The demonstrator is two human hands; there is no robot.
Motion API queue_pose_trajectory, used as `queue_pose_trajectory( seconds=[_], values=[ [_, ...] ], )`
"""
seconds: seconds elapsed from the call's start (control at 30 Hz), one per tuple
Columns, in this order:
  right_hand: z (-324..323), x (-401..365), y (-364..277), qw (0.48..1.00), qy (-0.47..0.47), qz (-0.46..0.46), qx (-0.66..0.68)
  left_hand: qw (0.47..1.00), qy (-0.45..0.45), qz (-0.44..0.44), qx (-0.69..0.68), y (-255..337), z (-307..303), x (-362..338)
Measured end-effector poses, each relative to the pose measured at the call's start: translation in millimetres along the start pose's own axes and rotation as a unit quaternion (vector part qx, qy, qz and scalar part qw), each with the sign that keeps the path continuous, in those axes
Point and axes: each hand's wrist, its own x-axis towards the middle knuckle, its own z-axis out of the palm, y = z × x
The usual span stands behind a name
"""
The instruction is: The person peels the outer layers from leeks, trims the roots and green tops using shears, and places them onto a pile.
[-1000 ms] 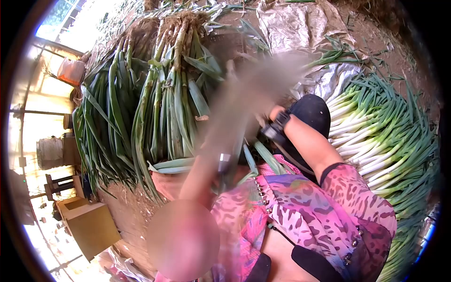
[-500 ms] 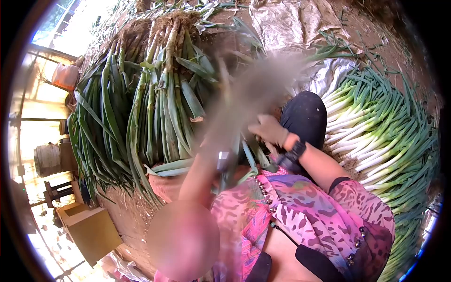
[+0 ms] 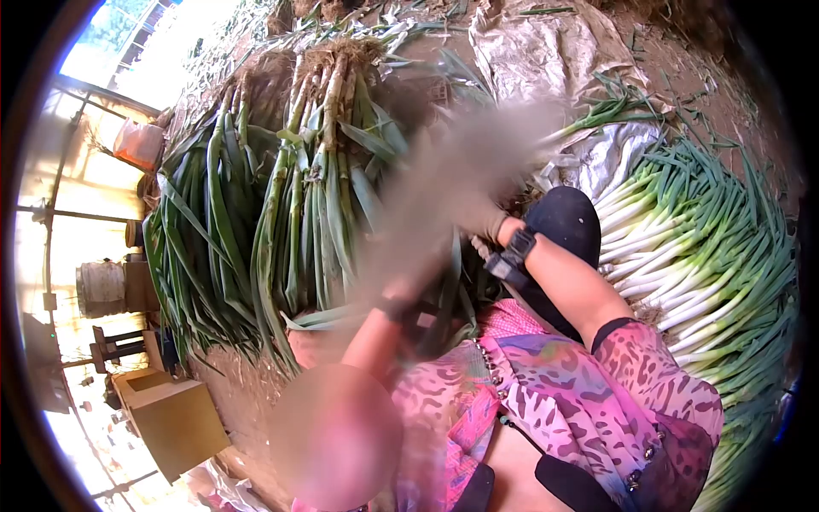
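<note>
My right hand (image 3: 484, 217), in a light glove with a dark watch at its wrist, reaches in by my bent dark-clad knee (image 3: 563, 224). A grey-brown smear covers its fingers, so I cannot see what they hold. My left hand (image 3: 411, 271) lies inside the same smear; only its forearm and dark wristband show clearly. Green leaves (image 3: 456, 290) hang between the two wrists. Left of my hands lies a heap of untrimmed leeks or large green onions (image 3: 281, 213), roots toward the top. Cleaned white-stemmed ones (image 3: 648, 239) are stacked to the right of my knee.
Crumpled pale sheeting (image 3: 546, 47) lies on the dirt floor at the top, with whitish plastic (image 3: 610, 158) beneath the cleaned stack's upper end. A cardboard box (image 3: 171, 418) and a pale bucket (image 3: 101, 288) stand at the left. Loose leaf scraps litter the ground.
The whole scene has shifted slightly right and down in the view. My right hand's fingers, partly visible before, are now covered by the smear. The onion heaps look unchanged.
</note>
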Motion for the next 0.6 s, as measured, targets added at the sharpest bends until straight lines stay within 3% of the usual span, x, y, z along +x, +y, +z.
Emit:
queue_pose_trajectory(
  seconds=[0.07, 0.1, 0.13, 0.17, 0.2, 0.27, 0.33, 0.4, 0.43, 0.53, 0.6],
  values=[
    [10.7, -7.7, 11.2, 1.0, -0.024, -0.003, 0.0, 0.969, 0.162, 0.181, -0.039, 17.3, -37.8, 7.9],
    [16.6, -12.6, 13.2, 0.999, -0.035, -0.005, 0.001, 0.951, 0.215, 0.217, -0.05, 37.9, -67.2, 11.4],
    [20.8, -19.8, 12.1, 0.999, -0.034, 0.0, 0.009, 0.921, 0.295, 0.217, 0.135, 53.4, -91.4, 17.9],
    [22.5, -30.0, 8.2, 0.999, -0.034, 0.004, 0.015, 0.905, 0.334, 0.225, 0.139, 13.1, -102.4, 64.2],
    [22.7, -38.8, 3.8, 0.999, -0.033, 0.009, 0.021, 0.917, 0.303, 0.117, 0.231, 17.5, -124.7, 74.2],
    [20.5, -53.8, -5.0, 0.999, -0.024, 0.008, 0.02, 0.929, 0.266, -0.05, 0.251, -15.3, -137.1, 106.4],
    [15.9, -66.2, -8.9, 1.0, -0.011, 0.009, 0.019, 0.934, 0.207, -0.14, 0.254, -1.2, -157.9, 104.0],
    [11.4, -73.1, 0.2, 0.999, 0.011, 0.014, 0.05, 0.953, 0.22, -0.128, 0.164, -1.0, -171.6, 110.8],
    [10.7, -73.8, 6.7, 0.998, 0.022, 0.015, 0.065, 0.956, 0.235, -0.07, 0.163, -15.5, -173.9, 114.4],
    [11.2, -72.0, 15.1, 0.997, 0.026, 0.016, 0.077, 0.988, 0.144, 0.004, -0.056, 6.1, -183.2, 75.5],
    [12.4, -69.5, 16.3, 0.997, 0.014, 0.007, 0.079, 0.983, 0.155, 0.025, -0.093, 16.3, -175.0, 53.1]
  ],
)
